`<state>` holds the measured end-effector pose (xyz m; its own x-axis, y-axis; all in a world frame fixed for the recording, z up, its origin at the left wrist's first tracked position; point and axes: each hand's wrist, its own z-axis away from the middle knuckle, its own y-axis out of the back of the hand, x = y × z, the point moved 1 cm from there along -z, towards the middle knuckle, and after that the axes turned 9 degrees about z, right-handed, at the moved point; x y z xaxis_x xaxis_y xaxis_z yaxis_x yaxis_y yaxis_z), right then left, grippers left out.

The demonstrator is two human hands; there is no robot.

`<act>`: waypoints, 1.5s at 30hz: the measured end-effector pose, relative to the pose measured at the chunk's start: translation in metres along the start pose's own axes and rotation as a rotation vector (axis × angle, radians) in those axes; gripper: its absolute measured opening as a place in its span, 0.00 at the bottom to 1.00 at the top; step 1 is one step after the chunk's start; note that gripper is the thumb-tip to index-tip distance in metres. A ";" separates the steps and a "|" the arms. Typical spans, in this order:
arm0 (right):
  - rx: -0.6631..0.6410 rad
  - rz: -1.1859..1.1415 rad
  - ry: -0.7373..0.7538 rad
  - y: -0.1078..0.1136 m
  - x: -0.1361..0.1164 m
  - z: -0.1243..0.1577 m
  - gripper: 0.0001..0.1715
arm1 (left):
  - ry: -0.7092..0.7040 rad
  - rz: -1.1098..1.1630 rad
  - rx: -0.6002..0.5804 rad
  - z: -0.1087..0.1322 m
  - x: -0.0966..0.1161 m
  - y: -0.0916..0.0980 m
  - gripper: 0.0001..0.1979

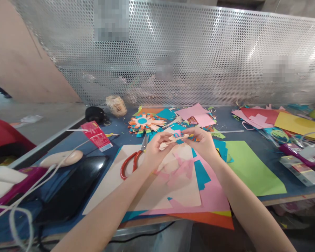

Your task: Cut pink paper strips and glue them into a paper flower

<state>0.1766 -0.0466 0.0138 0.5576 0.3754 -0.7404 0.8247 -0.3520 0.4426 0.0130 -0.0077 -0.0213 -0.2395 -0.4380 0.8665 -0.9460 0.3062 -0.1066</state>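
Observation:
Between my two hands is a small paper flower (177, 135) with pink, blue and cream strips, held above the sheets on the table. My left hand (160, 144) pinches its left side. On its right side the fingers of my right hand (202, 140) are closed round the edge, partly hiding it. Below lie loose pink paper strips (180, 169) on a cream sheet (136, 196). Scissors with red handles (132, 162) rest just left of my left hand. Behind them sits a layered paper flower (143, 121) with a blue centre.
Coloured sheets, among them a green sheet (252, 168), spread to the right. A dark phone-like slab (76, 189), a red packet (96, 135) and white cables lie left. A perforated metal panel (173, 45) closes off the table's back. A jar (116, 105) stands before it.

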 end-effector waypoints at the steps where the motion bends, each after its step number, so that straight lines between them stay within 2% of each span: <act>1: 0.020 0.052 0.035 0.000 -0.001 0.000 0.09 | -0.001 -0.002 -0.003 0.000 0.000 0.000 0.13; 6: 0.077 0.191 0.253 0.001 -0.002 0.001 0.05 | 0.037 0.066 0.015 -0.002 -0.001 0.001 0.13; 10: 0.087 0.235 0.396 0.002 -0.001 0.000 0.05 | -0.007 -0.028 0.059 -0.004 -0.001 0.004 0.11; 14: 0.074 0.310 0.520 0.002 0.000 0.001 0.06 | -0.138 -0.137 0.064 -0.005 0.005 0.005 0.07; 17: 0.000 0.407 0.628 0.004 -0.003 0.003 0.09 | -0.301 -0.246 -0.004 -0.005 0.011 0.006 0.02; 20: -0.058 0.463 0.689 0.007 -0.006 0.006 0.13 | -0.470 -0.382 -0.052 -0.005 0.015 0.009 0.03; 23: -0.022 0.407 0.566 0.008 -0.006 0.006 0.19 | -0.614 -0.472 -0.050 -0.004 0.013 0.014 0.06; 25: 0.022 0.284 0.346 0.008 -0.002 0.005 0.18 | -0.688 -0.534 -0.041 -0.004 0.011 0.017 0.08; 27: 0.014 0.129 0.038 0.007 0.003 0.003 0.16 | -0.743 -0.603 -0.028 -0.004 0.010 0.018 0.08; 29: -0.103 0.002 -0.234 0.004 0.005 0.003 0.19 | -0.795 -0.659 -0.014 -0.004 0.010 0.018 0.08; 31: -0.277 -0.059 -0.378 0.000 0.003 0.004 0.22 | -0.835 -0.695 -0.007 -0.004 0.012 0.018 0.08; 33: -0.388 -0.077 -0.409 -0.003 -0.001 0.005 0.21 | -0.858 -0.709 -0.005 -0.004 0.014 0.017 0.08; 35: -0.408 -0.097 -0.396 -0.005 -0.003 0.005 0.22 | -0.865 -0.704 -0.011 -0.004 0.014 0.016 0.08; 41: -0.327 -0.086 -0.298 -0.007 0.004 0.002 0.22 | -0.853 -0.686 -0.076 -0.002 0.011 0.013 0.08; 45: -0.293 -0.078 -0.285 -0.007 0.008 0.002 0.22 | -0.845 -0.660 -0.100 -0.001 0.010 0.012 0.07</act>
<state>0.1752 -0.0426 0.0041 0.4783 0.1245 -0.8693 0.8781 -0.0574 0.4749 -0.0005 -0.0076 -0.0131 0.2020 -0.9724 0.1169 -0.9306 -0.1533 0.3325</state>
